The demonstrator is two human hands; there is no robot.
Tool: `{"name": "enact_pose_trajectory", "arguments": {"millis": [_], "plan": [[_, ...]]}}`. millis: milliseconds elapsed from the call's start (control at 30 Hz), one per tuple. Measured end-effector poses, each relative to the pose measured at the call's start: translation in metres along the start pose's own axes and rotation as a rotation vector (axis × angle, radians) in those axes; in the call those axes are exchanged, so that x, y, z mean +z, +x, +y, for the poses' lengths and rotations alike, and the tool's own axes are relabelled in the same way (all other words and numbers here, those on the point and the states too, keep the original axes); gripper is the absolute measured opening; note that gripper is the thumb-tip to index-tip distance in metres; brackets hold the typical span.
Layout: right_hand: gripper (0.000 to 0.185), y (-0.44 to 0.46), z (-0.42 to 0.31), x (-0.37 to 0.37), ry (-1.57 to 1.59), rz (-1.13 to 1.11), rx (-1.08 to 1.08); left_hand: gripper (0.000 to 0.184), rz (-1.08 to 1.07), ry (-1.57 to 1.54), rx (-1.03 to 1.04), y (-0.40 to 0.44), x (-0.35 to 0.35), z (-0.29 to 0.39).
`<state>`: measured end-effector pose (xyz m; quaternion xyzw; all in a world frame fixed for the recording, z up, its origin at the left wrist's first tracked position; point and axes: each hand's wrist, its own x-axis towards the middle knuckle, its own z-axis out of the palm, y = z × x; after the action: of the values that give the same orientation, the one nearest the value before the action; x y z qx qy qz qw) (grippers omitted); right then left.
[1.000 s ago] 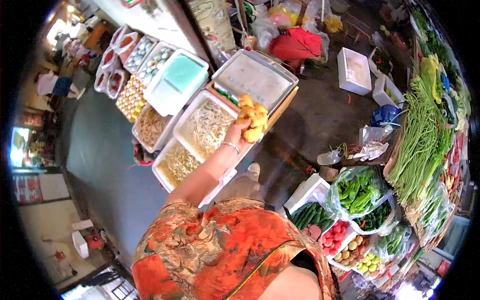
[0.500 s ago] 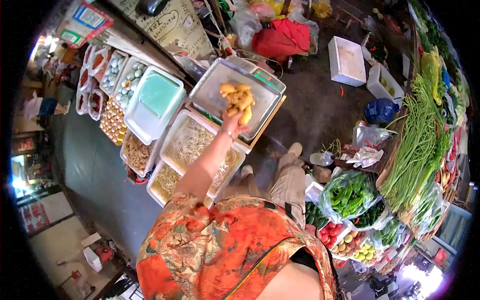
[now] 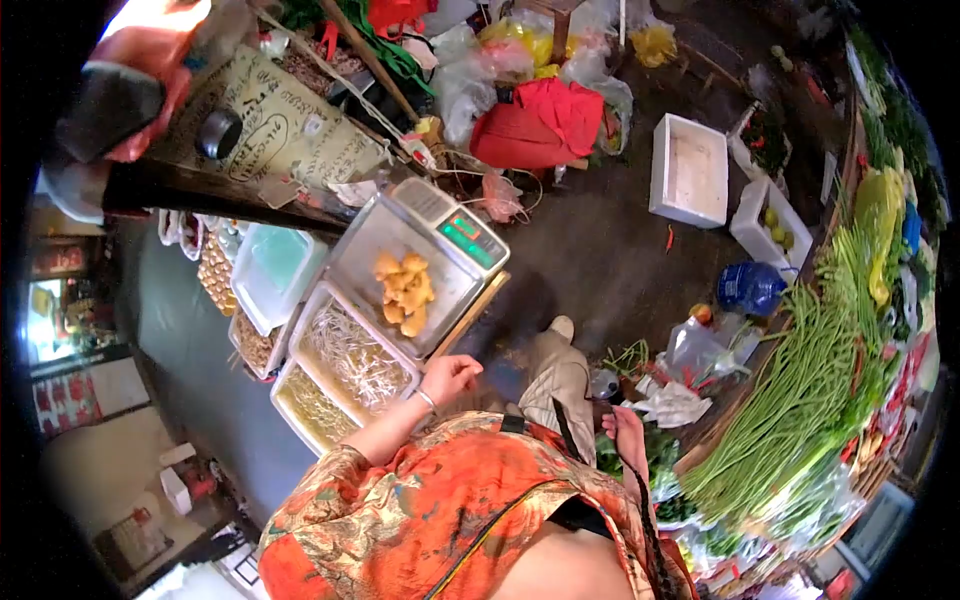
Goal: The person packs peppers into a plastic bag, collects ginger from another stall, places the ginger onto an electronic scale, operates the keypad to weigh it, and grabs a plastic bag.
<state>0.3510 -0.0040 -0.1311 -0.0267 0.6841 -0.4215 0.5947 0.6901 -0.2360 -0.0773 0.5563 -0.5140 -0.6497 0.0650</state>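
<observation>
A knobbly piece of ginger (image 3: 405,290) lies on the metal pan (image 3: 370,235) of a digital scale with a lit green display (image 3: 468,238). My left hand (image 3: 450,378), a bracelet at its wrist, is off the ginger, just below the scale's near corner and beside the tray of bean sprouts (image 3: 352,350). Its fingers are loosely bent and slightly apart, with nothing in them. Near my waist on the right, my right hand (image 3: 625,428) has curled fingers by a dark strap or garment edge; whether anything is inside them is hidden.
Left of the scale stand a lidded tub (image 3: 270,275) and trays of eggs (image 3: 215,275). A post (image 3: 220,195) crosses above them. Long green beans (image 3: 770,400) are heaped on the right. A white foam box (image 3: 690,170) and a blue bottle (image 3: 750,288) are on the floor.
My left hand has let go of the ginger on the scale and drawn back toward my body. The display now shows lit digits. My right hand has come into view; the view has shifted.
</observation>
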Motion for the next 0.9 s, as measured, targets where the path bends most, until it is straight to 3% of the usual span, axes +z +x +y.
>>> {"name": "enact_pose_trajectory", "arguments": {"millis": [67, 100, 167, 200, 233, 300, 367, 433, 467, 533, 567, 633, 700, 733, 767, 833, 900], "plan": [[0.025, 0.010, -0.033, -0.021, -0.167, 0.010, -0.026, 0.011, -0.034, -0.040, -0.028, 0.003, 0.020, 0.028], [0.022, 0.015, -0.054, -0.035, 0.014, -0.020, 0.080, 0.011, -0.026, -0.052, -0.035, 0.003, 0.027, 0.042], [0.027, 0.029, -0.075, -0.060, 0.090, -0.046, 0.096, 0.011, -0.045, 0.030, -0.077, 0.003, 0.034, 0.075], [0.026, 0.029, -0.084, -0.064, -0.114, 0.055, -0.054, 0.012, 0.007, 0.159, -0.048, -0.001, 0.033, 0.094], [0.023, 0.040, -0.103, -0.071, 0.050, 0.073, 0.134, 0.012, 0.017, 0.146, -0.056, 0.000, 0.033, 0.100], [0.023, 0.029, -0.153, -0.045, -0.180, 0.129, 0.037, 0.011, 0.119, 0.070, -0.033, 0.000, 0.033, 0.097], [0.023, 0.040, -0.180, -0.035, -0.234, 0.067, 0.034, 0.012, 0.133, 0.063, -0.036, 0.006, 0.029, 0.098], [0.022, 0.060, -0.196, -0.020, -0.277, -0.018, 0.065, 0.033, 0.272, 0.128, 0.195, 0.007, 0.025, 0.102], [0.020, 0.074, -0.197, -0.016, -0.315, -0.072, 0.076, 0.048, 0.200, 0.192, 0.080, 0.008, 0.019, 0.114], [0.020, 0.100, -0.203, 0.001, -0.364, -0.121, 0.138, 0.047, 0.180, 0.244, 0.060, 0.026, 0.018, 0.104], [0.021, 0.118, -0.194, -0.003, -0.305, -0.262, 0.050, 0.046, 0.124, 0.321, 0.046, 0.035, 0.015, 0.099], [0.023, 0.159, -0.218, 0.004, -0.251, -0.539, 0.339, 0.041, 0.088, 0.548, -0.045, 0.047, 0.013, 0.112], [0.023, 0.133, -0.256, 0.053, -0.336, -0.477, 0.073, 0.041, 0.073, 0.570, -0.083, 0.053, 0.003, 0.133], [0.023, 0.171, -0.252, 0.053, -0.236, -0.451, 0.346, 0.042, 0.088, 0.535, -0.083, 0.058, 0.001, 0.134], [0.020, 0.142, -0.282, 0.095, -0.665, -0.370, 0.099, 0.043, 0.095, 0.501, -0.080, 0.062, 0.000, 0.132], [0.019, 0.133, -0.321, 0.139, -0.965, -0.425, -0.073, 0.040, 0.107, 0.453, -0.075, 0.068, -0.005, 0.127], [0.021, 0.169, -0.325, 0.141, -0.913, -0.565, -0.055, 0.034, 0.127, 0.424, -0.132, 0.068, -0.010, 0.136]]}}
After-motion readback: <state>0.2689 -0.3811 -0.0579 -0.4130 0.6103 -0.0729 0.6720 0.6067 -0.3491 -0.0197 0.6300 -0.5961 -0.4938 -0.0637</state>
